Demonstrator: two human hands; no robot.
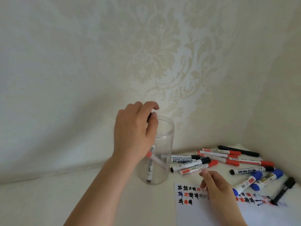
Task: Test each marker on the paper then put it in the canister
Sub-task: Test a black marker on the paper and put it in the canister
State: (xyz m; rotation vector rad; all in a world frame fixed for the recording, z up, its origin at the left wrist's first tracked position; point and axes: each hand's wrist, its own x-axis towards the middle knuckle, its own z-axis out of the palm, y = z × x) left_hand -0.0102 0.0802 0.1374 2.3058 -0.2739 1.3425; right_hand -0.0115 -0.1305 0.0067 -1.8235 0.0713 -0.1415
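Observation:
A clear plastic canister [164, 137] stands open on the white table. My left hand [133, 132] is at its near rim, fingers closed on the dark end of a black marker [149, 167]. The marker's white body hangs upright inside the canister, its dark tip near the bottom. A red marker [156, 160] leans slanted inside. My right hand [218, 188] hovers over the paper [203, 214], fingers loosely bent and holding nothing. The paper bears rows of black, red and blue test marks. Several red, black and blue markers [218, 159] lie loose to the canister's right.
A patterned wall stands right behind the canister, and another wall closes the corner on the right. A black pen [283, 191] lies on the paper's right part, among blue markers [262, 180]. Bare white tabletop [48, 201] stretches to the left.

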